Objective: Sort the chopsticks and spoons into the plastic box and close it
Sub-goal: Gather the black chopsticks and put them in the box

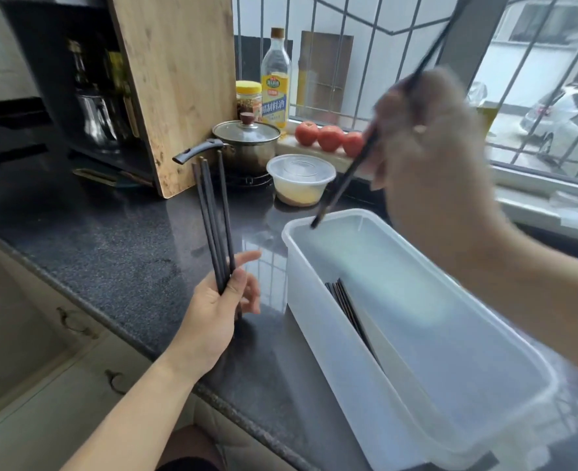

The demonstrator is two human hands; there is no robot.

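Far left: dark cabinet with bottles and a kettle (97, 120), then a wooden board (179, 83) leaning upright on the dark speckled surface (111, 246). Next, a lidded pot (247, 141) with a dark handle, a yellow-capped jar (248, 98) and a tall oil bottle (275, 79) behind it, a lidded plastic bowl (301, 180) in front, three tomatoes (330, 137) on the sill.

Left hand (218, 311) low over the surface, thumb and curled fingers pinching a bundle of dark chopsticks (214, 226) held upright — tips fanned slightly near the pot, index finger stretched out straight.

Right of it, the open translucent box (331, 334) on the surface, no lid on it, several dark chopsticks (345, 304) already lying inside along the near wall.

Right hand (430, 158) raised above the box's far end, motion-blurred, fingers pinching one chopstick (345, 180) — slanted steeply, lower tip just over the far rim. Exact finger placement too blurred to tell.

Far right: barred window (535, 79), parked car outside.
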